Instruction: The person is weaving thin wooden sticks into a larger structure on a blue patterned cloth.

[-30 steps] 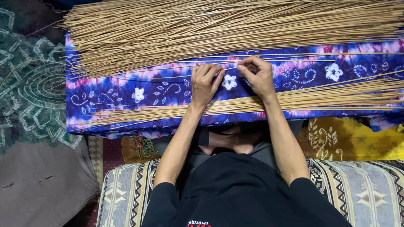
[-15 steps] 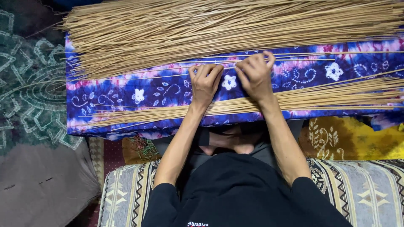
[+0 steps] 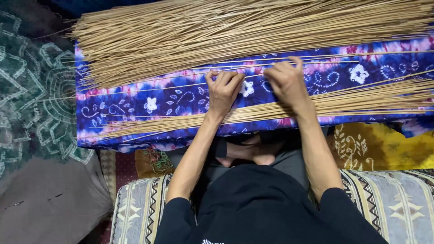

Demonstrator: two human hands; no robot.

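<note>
My left hand [image 3: 222, 91] and my right hand [image 3: 286, 81] rest side by side on a blue and purple patterned cloth [image 3: 149, 101]. Their fingers press on a few single thin sticks [image 3: 316, 62] lying loose across the cloth. A big heap of the same long tan sticks [image 3: 235, 31] fills the far side. A thinner row of sticks [image 3: 370, 100] runs under my wrists along the cloth's near edge. Whether either hand pinches a stick is not visible.
A green patterned mat [image 3: 31, 104] lies to the left, a grey cloth [image 3: 45, 203] below it. A yellow cloth [image 3: 384, 147] sits at the right. I sit on a striped woven cushion [image 3: 140, 208], with my bare feet [image 3: 253, 151] under the cloth's edge.
My right hand has slid farther away, up to the loose sticks near the big heap. The left hand has stayed almost still.
</note>
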